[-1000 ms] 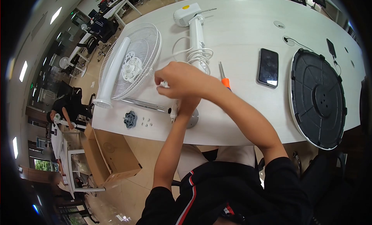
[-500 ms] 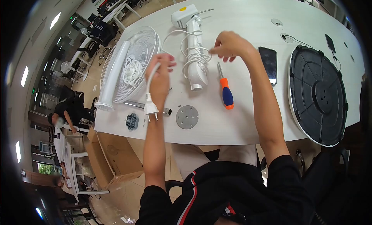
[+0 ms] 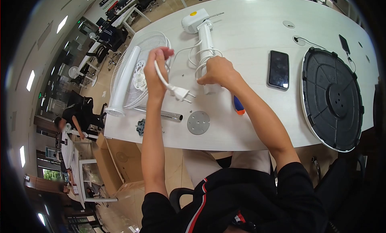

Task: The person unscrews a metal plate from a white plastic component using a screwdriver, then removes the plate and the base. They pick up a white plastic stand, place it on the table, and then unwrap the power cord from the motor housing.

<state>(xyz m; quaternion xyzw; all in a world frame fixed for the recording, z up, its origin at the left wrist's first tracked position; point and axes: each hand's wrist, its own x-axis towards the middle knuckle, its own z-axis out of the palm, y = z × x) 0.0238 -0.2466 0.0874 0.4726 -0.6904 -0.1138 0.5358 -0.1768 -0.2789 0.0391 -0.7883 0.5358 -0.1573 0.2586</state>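
My left hand (image 3: pixel 158 72) is closed on a white power cord (image 3: pixel 161 77); its two-pin plug (image 3: pixel 181 93) hangs out below the palm, pointing right. The cord runs to the fan's motor unit, a white housing (image 3: pixel 195 21) with a metal shaft on top of a white column (image 3: pixel 206 38), lying on the table. Loops of cord circle the column's lower part. There my right hand (image 3: pixel 220 71) is closed round the column and loops, its fingers partly hidden. Under my right forearm a screwdriver (image 3: pixel 239 105) shows only its blue and orange handle end.
To the left lie a fan grille (image 3: pixel 155 37), a white tube (image 3: pixel 125 80), a metal pipe (image 3: pixel 172 115) and a grey knob (image 3: pixel 140 127). A round metal plate (image 3: pixel 198 123) sits near the front. A phone (image 3: pixel 278 70) and black round base (image 3: pixel 333 98) are to the right.
My right hand has come down and left from the air onto the column and cord loops, now covering part of the screwdriver. The plug in my left hand has swung to the right.
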